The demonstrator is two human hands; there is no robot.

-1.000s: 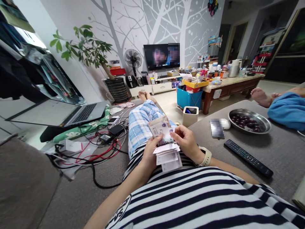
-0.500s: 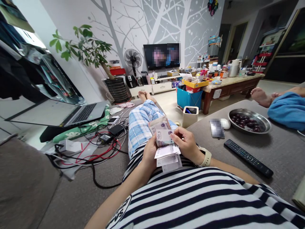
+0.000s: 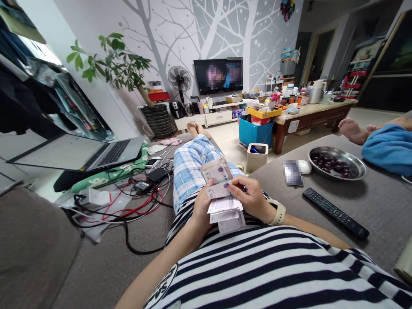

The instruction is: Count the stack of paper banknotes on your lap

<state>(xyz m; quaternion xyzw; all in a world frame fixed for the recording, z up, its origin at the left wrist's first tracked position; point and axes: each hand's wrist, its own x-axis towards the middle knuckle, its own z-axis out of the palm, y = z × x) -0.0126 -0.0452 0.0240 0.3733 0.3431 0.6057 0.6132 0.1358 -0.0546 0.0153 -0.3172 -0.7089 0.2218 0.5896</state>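
A stack of pale purple banknotes (image 3: 215,171) rests over my lap, held by my left hand (image 3: 203,204) along its left side. My right hand (image 3: 249,196), with a pale watch (image 3: 278,212) on the wrist, pinches the right edge of one banknote (image 3: 219,190) between thumb and fingers. Several banknotes (image 3: 227,212) fan down toward my striped shirt below the hands. The left fingers are mostly hidden beneath the stack.
On the sofa to the right lie a remote control (image 3: 335,213), a white mouse (image 3: 304,167) and a steel bowl (image 3: 357,175) of dark round fruit. Tangled cables (image 3: 141,199) and a laptop (image 3: 114,156) are at the left. Another person's foot (image 3: 352,130) shows far right.
The banknote in my right fingers has come down toward me, uncovering more of the note behind it. My left hand stays almost in place.
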